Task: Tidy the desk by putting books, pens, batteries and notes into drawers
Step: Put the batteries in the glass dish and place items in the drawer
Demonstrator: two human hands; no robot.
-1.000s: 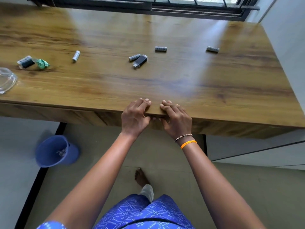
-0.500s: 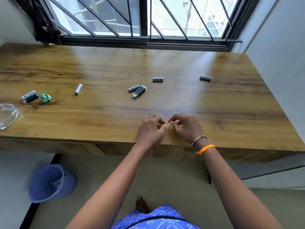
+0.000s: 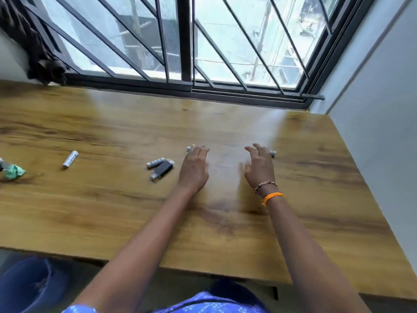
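Two hands: left hand (image 3: 194, 170) and right hand (image 3: 259, 169) reach over the desk (image 3: 225, 222), apart, fingers straight, holding nothing.
Left hand: fingertips at a battery (image 3: 189, 149), mostly hidden.
Right hand: covers part of a far battery (image 3: 272, 152).
Other batteries: one lone battery (image 3: 70, 159) at left; a pair (image 3: 155, 163) beside a black case (image 3: 163, 168).
Green wrapper (image 3: 14, 172): left edge.
Bin (image 3: 24, 288): below the desk, blurred.

Both my arms stretched forward over the desk, my left hand (image 3: 193, 170) palm down with fingers straight, my right hand (image 3: 259, 168) alongside, fingers spread and loosely extended, neither holding anything
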